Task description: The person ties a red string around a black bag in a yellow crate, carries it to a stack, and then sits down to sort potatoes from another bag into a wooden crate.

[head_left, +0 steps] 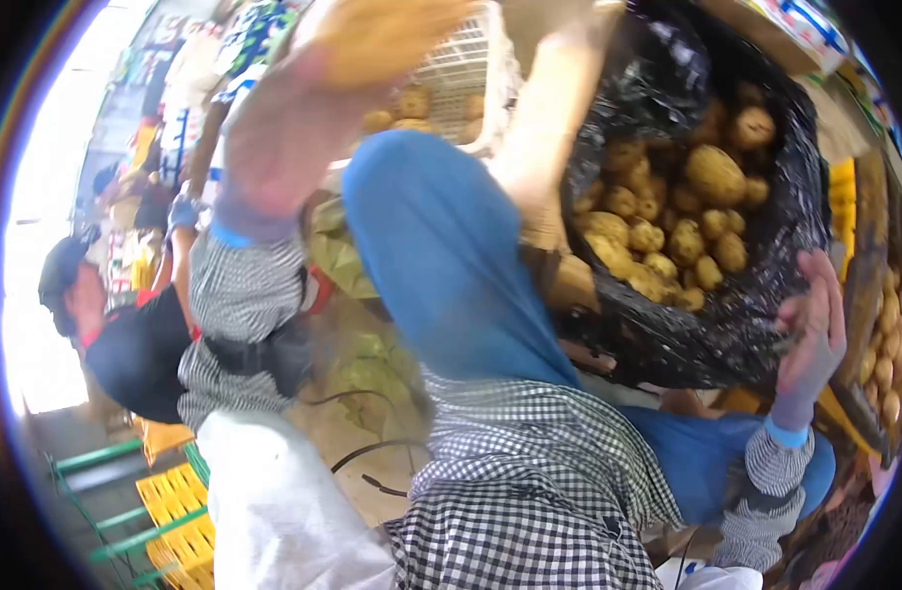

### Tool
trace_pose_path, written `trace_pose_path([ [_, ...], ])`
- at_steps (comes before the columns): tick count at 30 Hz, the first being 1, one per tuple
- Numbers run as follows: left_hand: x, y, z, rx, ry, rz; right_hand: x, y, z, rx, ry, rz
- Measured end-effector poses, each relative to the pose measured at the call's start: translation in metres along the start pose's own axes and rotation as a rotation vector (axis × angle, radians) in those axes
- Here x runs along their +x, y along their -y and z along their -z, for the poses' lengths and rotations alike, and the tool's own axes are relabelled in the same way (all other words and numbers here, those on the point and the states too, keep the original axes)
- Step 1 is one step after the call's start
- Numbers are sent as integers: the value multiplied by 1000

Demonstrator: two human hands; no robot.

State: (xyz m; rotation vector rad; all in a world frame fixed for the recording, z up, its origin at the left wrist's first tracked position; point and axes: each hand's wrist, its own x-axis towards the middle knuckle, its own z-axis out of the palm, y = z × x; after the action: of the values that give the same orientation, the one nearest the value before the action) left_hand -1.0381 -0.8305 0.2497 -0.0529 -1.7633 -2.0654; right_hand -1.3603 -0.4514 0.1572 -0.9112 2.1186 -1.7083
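Observation:
My left hand (284, 128), smeared by motion, is raised at the upper left. Its fingers are closed on a yellow-brown potato (387, 39), also blurred, above a white plastic basket (492, 74). My right hand (813, 329) rests at the right edge of a black plastic bag (687, 344), fingers stretched out along the plastic. The bag gapes open, and many potatoes (714, 175) of mixed sizes lie inside it. A few more potatoes (413, 101) sit in the basket, partly hidden by my left arm and knee.
A cardboard flap (559, 108) stands between basket and bag. More potatoes (885, 354) lie behind a wooden board (869, 295) at the right. A co-worker in a dark cap (65, 270) is at the left, near yellow crates (175, 501). A black cable (372, 452) lies on the floor.

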Motion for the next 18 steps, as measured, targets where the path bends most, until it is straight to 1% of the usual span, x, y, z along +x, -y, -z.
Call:
trace_pose_path([
  [2, -78, -26, 4, 53, -262, 58, 3, -3, 10, 3, -81, -107],
  [3, -120, -27, 5, 85, -434, 119, 8, -5, 4, 14, -113, -154],
  [5, -187, 1, 15, 113, -795, 287, 7, -11, 5, 41, -119, -146],
  [6, -220, 23, 21, 120, -1001, 397, 8, -15, 5, 56, -116, -140],
  [7, -252, 46, 27, 150, -1252, 548, 10, -18, 6, 67, -101, -152],
  [8, -277, 71, 35, 97, -1364, 609, 12, -22, 2, 51, -91, -180],
  [9, -287, 92, 40, 112, -1415, 654, 12, -21, -1, 23, -99, -208],
  [10, -298, 118, 48, 51, -1455, 604, 11, -18, 2, -23, -129, -239],
  [11, -308, 141, 57, -20, -1480, 565, 10, -16, 2, 47, -116, -249],
  [12, -318, 157, 73, 13, -1449, 639, 12, -13, 3, 76, -148, -300],
  [13, -308, 160, 85, 37, -1461, 610, 13, -8, 3, 105, -165, -332],
  [14, -289, 155, 93, 69, -1478, 580, 13, -8, 6, 96, -155, -312],
  [16, -220, 114, 112, 599, -1301, 408, 12, -15, 13, 137, -94, -269],
  [17, -163, 77, 91, 685, -1263, 267, 13, -17, 15, 142, -85, -290],
  [18, -114, 49, 74, 673, -1173, 142, 12, -16, 13, 152, -77, -311],
])
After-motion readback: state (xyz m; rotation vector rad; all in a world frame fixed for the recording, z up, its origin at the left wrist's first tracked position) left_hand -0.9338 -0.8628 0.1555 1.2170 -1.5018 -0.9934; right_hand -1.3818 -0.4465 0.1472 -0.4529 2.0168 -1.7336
